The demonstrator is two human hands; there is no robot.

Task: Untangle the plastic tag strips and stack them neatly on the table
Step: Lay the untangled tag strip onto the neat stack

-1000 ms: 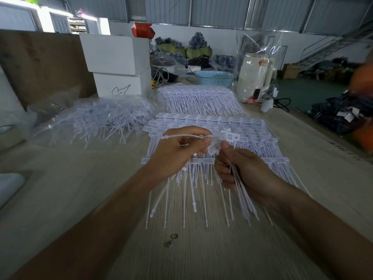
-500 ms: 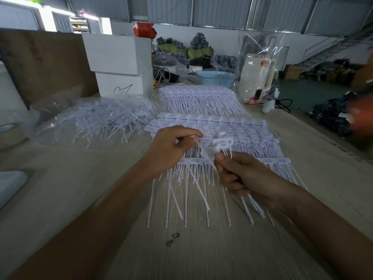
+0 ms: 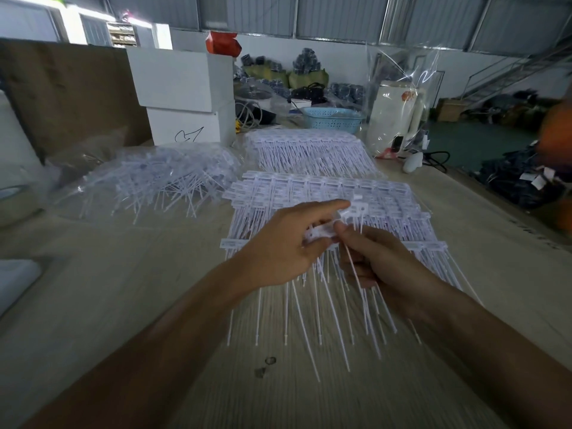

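Note:
A neat stack of white plastic tag strips lies flat in the middle of the wooden table, tails pointing toward me. Just above it, my right hand grips a small bunch of loose tag strips, their heads sticking up past my fingers and their thin tails hanging down behind the palm. My left hand pinches the head end of the same bunch, thumb and fingers meeting my right fingertips. A second neat stack lies farther back. A tangled heap of strips in clear plastic sits to the left.
Two stacked white boxes stand at the back left, a blue basket and a white jug in clear wrap behind the far stack. The table's right edge drops to the floor. Small dark bits lie near me.
My left hand has moved right, back onto the heads of the bunch that my right hand holds; a loose strip it was drawing out to the left is no longer stretched between the hands.

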